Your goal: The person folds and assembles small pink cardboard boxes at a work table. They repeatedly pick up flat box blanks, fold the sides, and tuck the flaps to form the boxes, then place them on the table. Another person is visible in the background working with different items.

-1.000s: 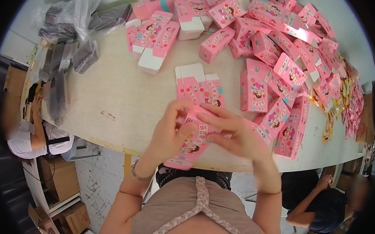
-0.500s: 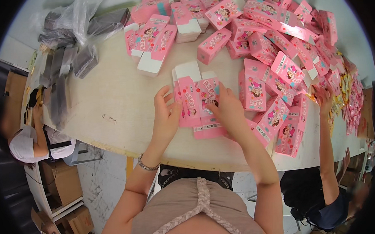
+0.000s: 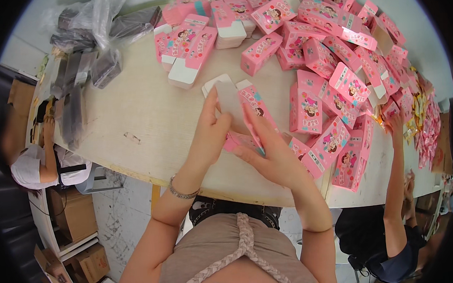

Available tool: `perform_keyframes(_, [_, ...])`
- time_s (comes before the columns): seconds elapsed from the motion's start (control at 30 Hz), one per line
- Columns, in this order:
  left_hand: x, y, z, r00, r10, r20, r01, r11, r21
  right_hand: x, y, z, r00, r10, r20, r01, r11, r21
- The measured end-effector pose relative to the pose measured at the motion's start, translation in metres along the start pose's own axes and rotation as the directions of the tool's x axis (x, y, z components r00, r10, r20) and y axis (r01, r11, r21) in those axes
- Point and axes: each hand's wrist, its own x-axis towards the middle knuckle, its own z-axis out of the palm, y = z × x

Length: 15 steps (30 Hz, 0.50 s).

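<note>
Between my two hands a pink printed carton (image 3: 258, 107) stands partly opened out, its pale inside wall showing and its white end flaps up at the far end. My left hand (image 3: 210, 128) grips its left side, fingers behind the panel and thumb bent in front. On the carton's right side lies my right hand (image 3: 273, 152), its fingers stretched along the pink panel and its thumb toward the near end. The carton's underside is hidden. Just right of my right hand lie pink boxes (image 3: 306, 110) that have been folded into shape.
Flat pink cartons (image 3: 191, 48) and a stack of them (image 3: 229, 29) lie at the far side. Dark trays in clear plastic (image 3: 106, 68) sit far left. At right, a co-worker's hand (image 3: 395, 124) touches the box heap, near wrapped sachets (image 3: 426, 125). Another person works at left.
The carton has gone from lying flat, printed side up, to being opened and tilted between my hands. My hands have turned inward. At right, the co-worker's hand has moved slightly lower.
</note>
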Motion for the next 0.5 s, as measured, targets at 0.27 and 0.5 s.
perform_keyframes(0.27, [-0.033,0.002,0.027,0.912,0.373,0.172,-0.399,0.905,0.148,0.005,0.018,0.009,0.888,-0.174,-0.426,0.209,0.977,0.036])
perform_keyframes(0.5, [-0.031,0.011,0.013,0.904,0.266,0.335,-0.416,0.735,0.536,-0.004,0.035,0.008,0.97,-0.052,-0.238,0.182,0.804,0.567])
